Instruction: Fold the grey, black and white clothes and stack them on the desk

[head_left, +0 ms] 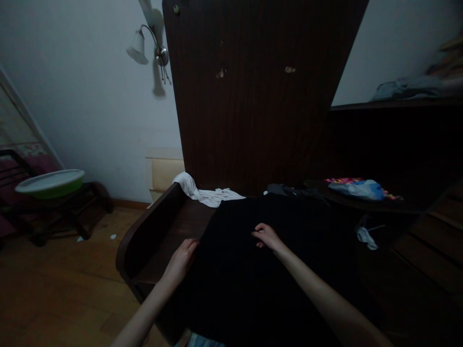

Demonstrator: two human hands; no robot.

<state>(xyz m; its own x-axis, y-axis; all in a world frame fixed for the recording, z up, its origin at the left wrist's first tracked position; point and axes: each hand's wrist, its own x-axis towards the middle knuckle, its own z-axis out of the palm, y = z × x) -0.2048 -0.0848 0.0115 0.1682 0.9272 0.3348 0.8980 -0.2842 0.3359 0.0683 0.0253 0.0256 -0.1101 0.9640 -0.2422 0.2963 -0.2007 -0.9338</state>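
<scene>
At the far left of the frame, a green basin sits on a low dark stand, probably to keep it off the wooden floor. At upper left, a lamp is fixed to the wall. Toward the centre, a white cloth lies along the back of the dark counter, one end draped over its raised side, perhaps pushed there to leave room in front.

The left hand, left of centre, is at the black cloth's left edge; its grip is curled nearly closed, but I cannot tell whether it pinches fabric. The black cloth spreads across the lower centre, seemingly laid wide so both hands can reach it. The right hand is over its upper middle, the grip loosely bent; whether it has hold of fabric is too dark to tell. Farther right lies a plastic bag, and at upper right folded fabric is on a ledge.

Counted: two hands, one black cloth, one white cloth, one basin, one lamp, one plastic bag; the folded fabric is too blurred to count.
</scene>
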